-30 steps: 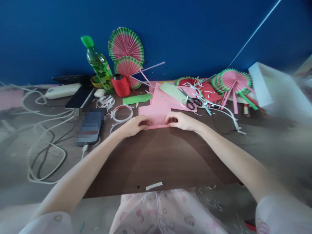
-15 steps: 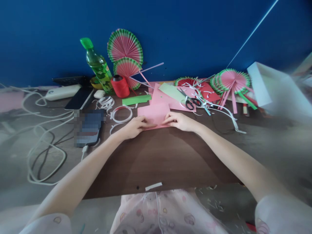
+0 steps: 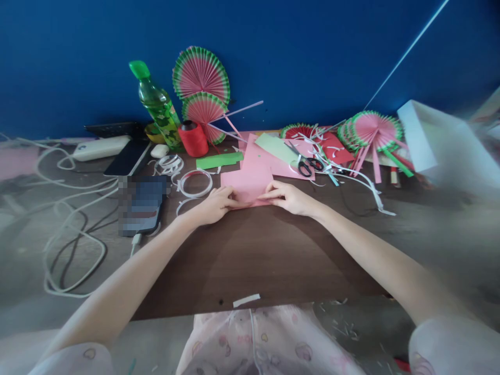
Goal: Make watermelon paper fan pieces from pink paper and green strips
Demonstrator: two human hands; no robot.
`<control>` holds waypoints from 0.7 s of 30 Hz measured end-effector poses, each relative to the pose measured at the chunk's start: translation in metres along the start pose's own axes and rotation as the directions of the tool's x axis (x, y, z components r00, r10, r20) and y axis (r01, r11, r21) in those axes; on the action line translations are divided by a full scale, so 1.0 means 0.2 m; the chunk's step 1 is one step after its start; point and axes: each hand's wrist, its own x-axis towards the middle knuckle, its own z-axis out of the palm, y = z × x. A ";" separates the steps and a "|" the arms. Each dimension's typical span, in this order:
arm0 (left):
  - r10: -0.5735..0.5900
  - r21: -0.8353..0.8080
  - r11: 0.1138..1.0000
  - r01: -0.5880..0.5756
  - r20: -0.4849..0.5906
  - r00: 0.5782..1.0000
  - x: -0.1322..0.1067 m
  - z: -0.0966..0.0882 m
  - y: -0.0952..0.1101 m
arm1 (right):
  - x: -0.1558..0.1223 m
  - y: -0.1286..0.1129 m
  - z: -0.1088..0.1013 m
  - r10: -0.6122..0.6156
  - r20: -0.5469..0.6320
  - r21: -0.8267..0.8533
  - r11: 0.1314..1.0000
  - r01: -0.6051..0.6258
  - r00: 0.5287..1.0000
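Beyond the fingers (image 3: 276, 192) stands one blue wall (image 3: 292, 57), and beneath them spreads one brown wooden worktop (image 3: 250, 255). Well to their right is one white open box (image 3: 437, 151). Behind them to the left, one green-capped plastic bottle (image 3: 158, 107) leans beside two pleated paper fans (image 3: 201, 73) in pink and green; behind to the right lies an overlapping stack of fans (image 3: 375, 126), too crowded to count. One smartphone (image 3: 146, 203) lies left of them. One pink paper sheet (image 3: 248, 179) lies directly under the fingers, the left hand (image 3: 219, 204) and right hand (image 3: 295, 199) meeting its near edge. The fingers are curled onto that edge; whether they pinch it or only press, I cannot tell. Behind them are one red thread spool (image 3: 194, 141), one green paper strip (image 3: 219, 160) and one pair of black-handled scissors (image 3: 300, 157).

A second ago the fingers arched higher, with a wider gap between the hands; now they lie flatter and closer together. Everything else keeps its place.

The bottle's green label has markings too small to read; the smartphone's screen is pixelated.
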 end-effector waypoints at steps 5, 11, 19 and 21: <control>-0.021 0.061 0.998 0.021 -0.004 1.000 -0.01 0.00 0.01 | -0.01 0.02 0.01 -0.062 0.027 -0.045 0.997 0.064 0.998; -0.008 0.188 0.982 0.024 -0.084 0.996 -0.04 0.04 0.02 | -0.01 0.02 0.01 -0.105 0.050 -0.123 0.986 0.111 0.993; -0.003 0.168 0.986 0.025 -0.131 0.991 -0.05 0.07 0.00 | 0.00 0.03 0.01 -0.109 0.039 -0.190 0.975 0.115 0.993; -0.048 0.122 0.991 0.060 -0.098 0.994 -0.04 0.05 0.01 | 0.00 0.02 0.00 -0.077 0.056 -0.178 0.980 0.086 0.995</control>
